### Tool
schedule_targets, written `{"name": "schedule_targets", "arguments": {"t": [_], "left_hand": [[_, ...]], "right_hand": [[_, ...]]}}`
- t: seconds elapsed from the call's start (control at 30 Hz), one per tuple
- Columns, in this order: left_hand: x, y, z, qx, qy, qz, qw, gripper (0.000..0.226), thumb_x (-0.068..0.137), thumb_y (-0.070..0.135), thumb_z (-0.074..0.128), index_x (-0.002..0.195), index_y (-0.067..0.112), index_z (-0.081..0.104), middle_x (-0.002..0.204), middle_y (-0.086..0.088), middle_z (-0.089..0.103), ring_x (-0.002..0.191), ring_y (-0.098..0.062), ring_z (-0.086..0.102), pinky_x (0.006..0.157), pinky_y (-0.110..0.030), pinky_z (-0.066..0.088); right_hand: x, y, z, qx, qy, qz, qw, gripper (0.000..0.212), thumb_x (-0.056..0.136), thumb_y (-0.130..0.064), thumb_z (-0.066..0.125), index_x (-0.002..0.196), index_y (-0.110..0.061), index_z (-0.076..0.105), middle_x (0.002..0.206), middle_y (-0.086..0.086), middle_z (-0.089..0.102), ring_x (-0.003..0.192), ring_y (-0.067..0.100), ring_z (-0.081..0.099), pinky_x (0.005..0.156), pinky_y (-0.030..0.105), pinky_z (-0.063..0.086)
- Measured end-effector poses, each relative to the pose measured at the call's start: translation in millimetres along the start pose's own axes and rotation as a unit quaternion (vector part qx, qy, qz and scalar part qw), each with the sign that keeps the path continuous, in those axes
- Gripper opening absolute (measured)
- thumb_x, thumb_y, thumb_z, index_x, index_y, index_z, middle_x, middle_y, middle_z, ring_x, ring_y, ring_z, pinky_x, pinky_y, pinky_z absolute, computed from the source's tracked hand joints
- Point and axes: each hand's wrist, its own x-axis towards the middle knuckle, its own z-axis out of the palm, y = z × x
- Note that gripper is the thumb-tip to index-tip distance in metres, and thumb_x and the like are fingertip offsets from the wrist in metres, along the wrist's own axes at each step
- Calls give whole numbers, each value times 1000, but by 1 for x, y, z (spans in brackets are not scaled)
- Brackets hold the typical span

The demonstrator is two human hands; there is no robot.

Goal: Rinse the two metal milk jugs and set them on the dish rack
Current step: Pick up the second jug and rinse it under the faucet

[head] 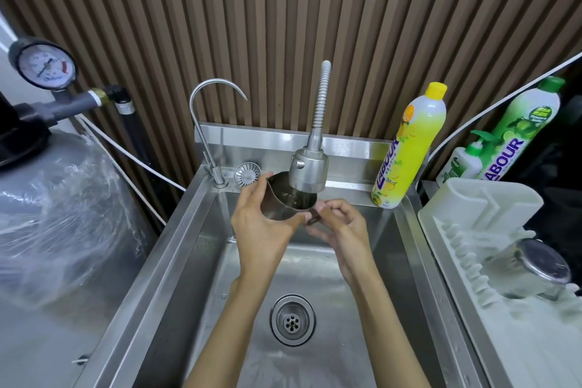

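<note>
You cupped the shiny steel milk jug (280, 198) in your left hand (261, 227), fingers curled round its body, right hand (341, 224) pinching its handle, under the silver spray tap (308, 172), by the back edge of the steel sink (201, 230).

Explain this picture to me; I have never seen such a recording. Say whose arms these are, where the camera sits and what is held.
No machine here: a person works with bare hands, and the one camera sits on their head, looking down. So the arms coming in from below are theirs. The left hand grips the body of a metal milk jug, and the right hand pinches its handle, under the spray tap above the steel sink. On the right is a white dish rack with what looks like a second metal jug on it. A yellow soap bottle stands at the sink's back corner.
</note>
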Motion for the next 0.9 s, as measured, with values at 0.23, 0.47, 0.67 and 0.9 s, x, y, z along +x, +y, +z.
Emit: {"name": "schedule_targets", "arguments": {"t": [0.23, 0.47, 0.67, 0.9], "left_hand": [[-3, 3, -4, 42, -48, -64, 996, 49, 48, 46, 86, 92, 31, 70, 86, 11, 60, 73, 4, 59, 62, 9, 34], [-8, -2, 11, -117, -146, -165, 968, 38, 54, 32, 88, 89, 24, 74, 83, 7, 75, 76, 5, 68, 76, -15, 52], [-7, 2, 26, -222, -113, -133, 959, 60, 57, -3, 83, 99, 33, 60, 86, 29, 69, 88, 12, 63, 79, -6, 46], [-4, 4, 17, -63, -18, -42, 997, 87, 52, 18, 89, 131, 21, 52, 107, 18, 57, 101, 4, 55, 87, -3, 34]], "right_hand": [[-13, -25, -12, -128, 48, 7, 991, 17, 81, -14, 71, 73, -7, 57, 59, -5, 69, 58, 14, 69, 52, 35, 59], [-17, -59, -24, -284, 115, -54, 950, 26, 74, -21, 78, 61, -14, 57, 68, 10, 68, 59, 22, 65, 56, 40, 58], [-7, -52, -23, -207, 92, -90, 970, 22, 78, -7, 72, 66, -13, 54, 70, -2, 70, 63, 3, 64, 70, 27, 53], [10, -25, -9, -19, 13, 19, 1000, 15, 85, -5, 63, 74, -8, 53, 77, 5, 68, 80, 21, 64, 85, 40, 55]]}}
